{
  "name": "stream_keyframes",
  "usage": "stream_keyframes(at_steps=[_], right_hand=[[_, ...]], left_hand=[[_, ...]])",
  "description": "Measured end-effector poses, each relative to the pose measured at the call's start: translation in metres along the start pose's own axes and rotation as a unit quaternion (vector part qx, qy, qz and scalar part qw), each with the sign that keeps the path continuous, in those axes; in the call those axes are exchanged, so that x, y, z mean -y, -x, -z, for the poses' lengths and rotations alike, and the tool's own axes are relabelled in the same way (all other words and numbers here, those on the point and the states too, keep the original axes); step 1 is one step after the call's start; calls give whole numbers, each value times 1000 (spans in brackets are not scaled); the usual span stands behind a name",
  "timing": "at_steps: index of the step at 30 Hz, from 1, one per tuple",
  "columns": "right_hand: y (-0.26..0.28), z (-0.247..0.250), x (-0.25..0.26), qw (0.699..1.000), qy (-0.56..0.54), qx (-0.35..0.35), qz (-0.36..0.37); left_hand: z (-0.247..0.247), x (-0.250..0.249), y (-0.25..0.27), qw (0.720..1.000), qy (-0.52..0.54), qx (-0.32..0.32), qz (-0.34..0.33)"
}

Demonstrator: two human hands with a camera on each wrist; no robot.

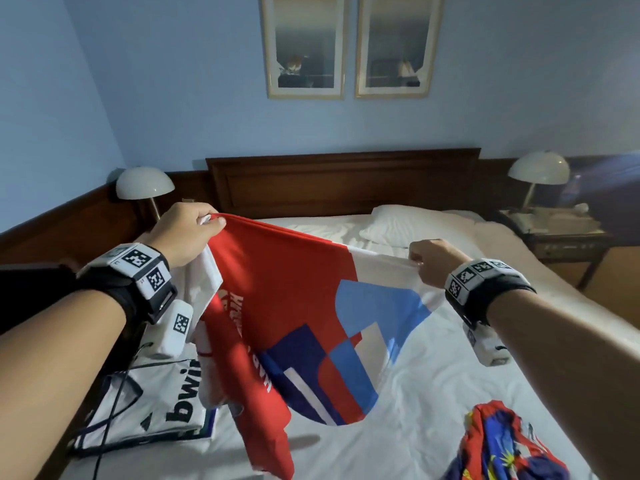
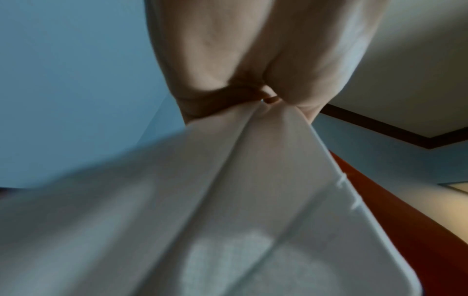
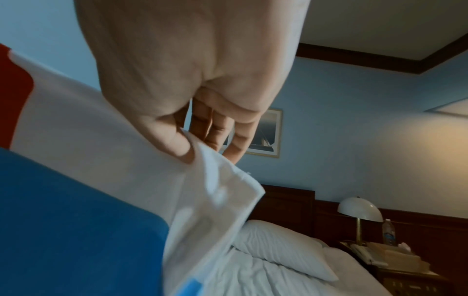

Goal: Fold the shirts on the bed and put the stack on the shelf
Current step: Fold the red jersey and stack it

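Note:
A red, white and blue shirt hangs spread in the air above the bed. My left hand pinches its upper left edge, seen as white cloth in the left wrist view. My right hand pinches the white right edge, thumb on top. A folded white shirt with black lettering lies on the bed at the lower left. A crumpled red, blue and yellow shirt lies at the lower right.
A white pillow lies by the dark wooden headboard. Dome lamps stand on both sides. The right nightstand carries a phone, papers and a bottle. Two framed pictures hang on the blue wall.

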State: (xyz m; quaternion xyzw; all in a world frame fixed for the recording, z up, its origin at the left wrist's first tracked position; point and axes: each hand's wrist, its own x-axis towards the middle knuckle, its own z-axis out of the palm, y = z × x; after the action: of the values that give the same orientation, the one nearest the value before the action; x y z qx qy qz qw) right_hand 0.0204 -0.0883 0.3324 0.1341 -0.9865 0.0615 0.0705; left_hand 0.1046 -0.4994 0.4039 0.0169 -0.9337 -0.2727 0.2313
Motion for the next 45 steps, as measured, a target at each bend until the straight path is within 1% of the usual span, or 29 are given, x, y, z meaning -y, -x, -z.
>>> stream_keyframes(at_steps=[2,4,6,9,11,14,17,20,21,23,25,27,29,31,33,34,35,37,38,39,40,41,42,43,45], right_hand=[[5,-6,8,1000,26,9,-8],[10,-10,13,1000,20,1,-23],[12,-10,17,999,16,-9,-36],[11,-8,21,999,6,-27,-43],[9,-4,23,998,-7,-45,-51],[6,5,25,995,8,-59,-76],[5,17,24,994,41,-52,-83],[2,20,14,996,35,-61,-55],[0,21,10,996,21,-67,-52],[-3,23,-1,996,10,-70,-58],[-6,22,-13,996,22,-59,-68],[-10,19,-23,995,31,-47,-77],[-19,12,-34,995,31,-34,-88],[-29,4,-45,994,36,-27,-101],[-42,-5,-53,991,78,-7,-112],[-49,-9,-58,987,108,11,-121],[-57,-12,-62,983,110,23,-144],[-76,-20,-75,978,108,31,-178],[-87,-25,-81,976,113,34,-183],[-97,-29,-84,975,115,38,-188],[-108,-34,-89,974,120,35,-189],[-120,-36,-92,974,120,27,-191],[-134,-39,-95,975,115,13,-191],[-148,-40,-98,975,106,0,-193],[-176,-40,-102,978,79,-29,-194]], left_hand=[[8,11,-6,1000,-4,0,-6],[14,20,-10,1000,-16,13,-19],[16,28,-14,998,-35,35,-26],[16,40,-20,997,-52,60,-16],[12,48,-22,994,-66,89,-15],[6,59,-20,986,-103,122,-36],[0,68,-14,978,-161,129,-36],[-7,74,-7,972,-214,97,-28],[-12,76,-5,967,-234,94,-21],[-23,81,-5,958,-261,117,15],[-33,84,-5,964,-220,130,72],[-44,87,-10,981,-119,105,110],[-56,83,-19,989,-29,73,126],[-69,78,-32,988,32,80,126],[-81,71,-46,981,72,140,117],[-85,67,-54,972,86,187,117],[-91,65,-64,960,91,239,115],[-102,57,-83,938,45,331,93],[-110,56,-93,931,-10,357,71],[-121,58,-105,931,-69,354,48],[-132,60,-117,940,-129,315,37],[-143,64,-130,952,-172,250,34],[-153,67,-143,965,-192,174,44],[-162,67,-156,974,-198,100,49],[-181,66,-181,982,-174,-14,68]])
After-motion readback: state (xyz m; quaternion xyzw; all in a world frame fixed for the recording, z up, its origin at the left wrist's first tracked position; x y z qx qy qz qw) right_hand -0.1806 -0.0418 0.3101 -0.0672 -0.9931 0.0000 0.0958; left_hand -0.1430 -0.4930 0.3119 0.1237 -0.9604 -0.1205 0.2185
